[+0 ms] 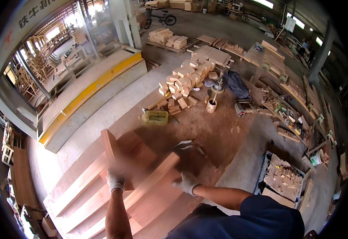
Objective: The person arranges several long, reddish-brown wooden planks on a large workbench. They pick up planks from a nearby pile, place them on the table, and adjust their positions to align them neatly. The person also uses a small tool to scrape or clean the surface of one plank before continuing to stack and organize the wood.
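On the counter [205, 131] right before you, your gloved left hand [116, 182] has its grip closed round the lower edge of a reddish wooden panel [126, 153], tipped up on edge and blurred; your right hand [186, 182] rests flat on the boards [150, 191] at four o'clock. You seem mid-lift; next calls for steadying it. At twelve o'clock lies a yellowish plastic jug [154, 117]; at ten o'clock hangs a pale banner sign [30, 16].

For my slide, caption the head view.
Gloved left hand and right hand hold a blurred wooden piece over a workbench strewn with wood blocks.
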